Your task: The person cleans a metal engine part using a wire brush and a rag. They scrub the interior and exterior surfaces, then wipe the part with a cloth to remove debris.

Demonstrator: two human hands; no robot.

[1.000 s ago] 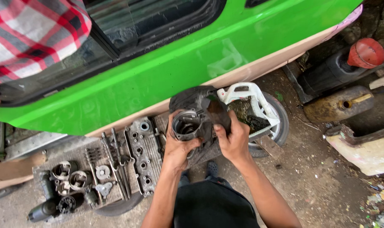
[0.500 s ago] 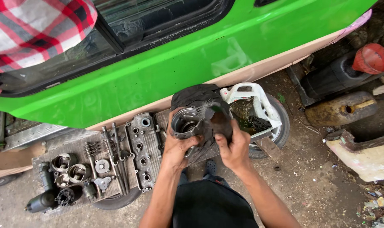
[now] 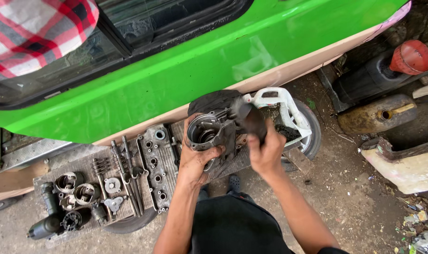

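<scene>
My left hand (image 3: 197,160) grips a round grey metal engine piston (image 3: 204,130) by its lower rim, its open hollow side facing up towards me. My right hand (image 3: 266,151) holds a dark, dirty rag (image 3: 249,120) pressed against the piston's right side. More of the black cloth (image 3: 214,100) hangs behind the piston. Both hands are raised in front of a bright green vehicle door (image 3: 214,70).
A metal plate (image 3: 82,164) on the ground at left carries a cylinder head cover (image 3: 155,162), pistons (image 3: 77,188), valves and small parts. A white cut-open jug (image 3: 284,110) sits in a tyre. Dark oil cans (image 3: 376,115) and a red funnel (image 3: 411,56) stand at right.
My right hand has lifted off the piston's underside and now wipes its right side with the rag. The piston has tilted a little left in my left hand.
</scene>
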